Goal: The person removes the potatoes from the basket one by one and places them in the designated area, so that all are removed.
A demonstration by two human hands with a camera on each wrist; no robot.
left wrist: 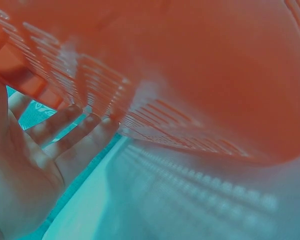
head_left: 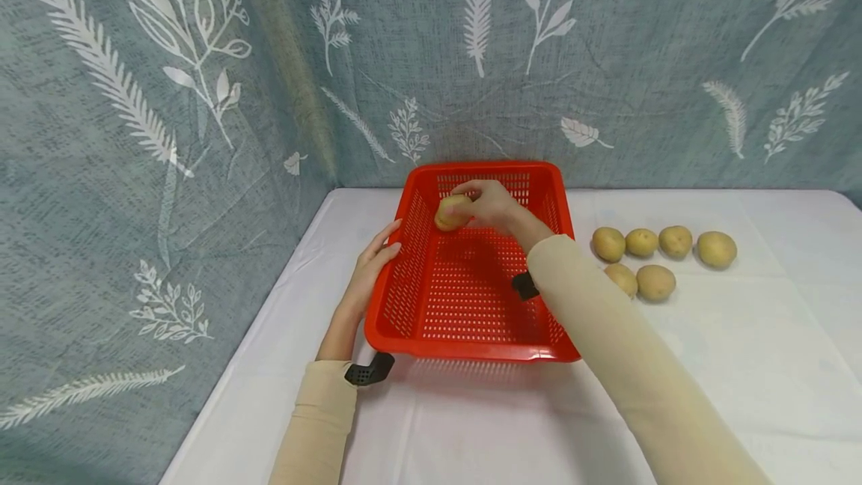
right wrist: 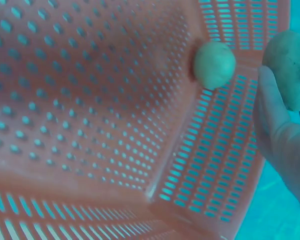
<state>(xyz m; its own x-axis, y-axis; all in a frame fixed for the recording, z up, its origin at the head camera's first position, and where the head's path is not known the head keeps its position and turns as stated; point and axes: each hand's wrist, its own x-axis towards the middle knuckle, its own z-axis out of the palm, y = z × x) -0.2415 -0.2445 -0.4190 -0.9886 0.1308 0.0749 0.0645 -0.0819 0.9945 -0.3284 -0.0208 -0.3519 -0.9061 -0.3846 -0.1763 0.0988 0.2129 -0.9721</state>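
A red plastic basket with slotted walls stands in the middle of the table. My right hand grips a potato over its far left corner. In the right wrist view, another potato lies on the basket floor against the wall, below the held potato. My left hand is at the basket's left side, fingertips by the rim. From the left wrist view, the fingers of that hand reach out straight to the outer wall.
Several potatoes lie in two rows on the white tablecloth, right of the basket. Blue-grey curtains with white leaf prints hang behind and at the left. My right sleeve crosses the basket's right rim.
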